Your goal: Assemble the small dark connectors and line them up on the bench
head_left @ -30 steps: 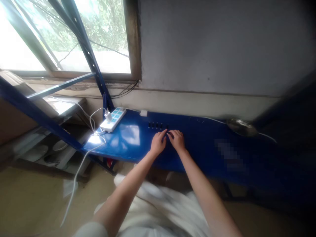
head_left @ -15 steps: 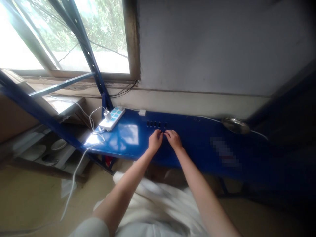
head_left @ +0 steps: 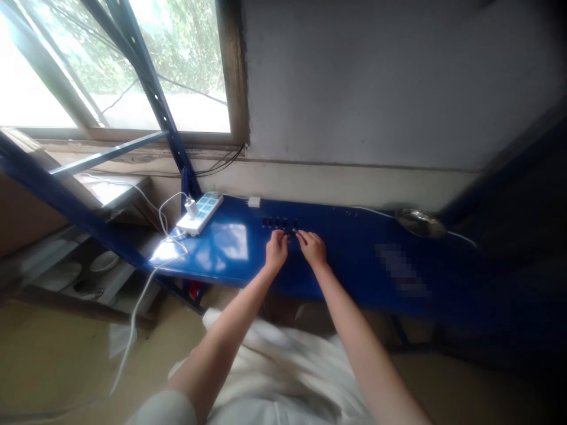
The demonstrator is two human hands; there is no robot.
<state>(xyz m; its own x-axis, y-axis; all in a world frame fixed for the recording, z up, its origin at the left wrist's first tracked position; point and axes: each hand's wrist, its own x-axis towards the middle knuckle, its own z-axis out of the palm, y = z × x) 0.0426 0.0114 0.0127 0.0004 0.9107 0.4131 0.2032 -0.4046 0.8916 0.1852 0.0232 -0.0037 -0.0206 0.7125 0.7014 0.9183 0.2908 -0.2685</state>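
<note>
Evidently, the left hand (head_left: pixel 277 250) has its grip pinched on a small dark piece (head_left: pixel 287 234) above the blue table (head_left: pixel 354 254), just before a row of black pieces (head_left: pixel 277 222). Beside it, the right hand's (head_left: pixel 313 248) grip is too small to read.

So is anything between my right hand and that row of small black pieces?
Nothing visible stands between your right hand and the small black pieces; its fingertips are close to the row's right end. The white plug lies beyond the left end.
</note>
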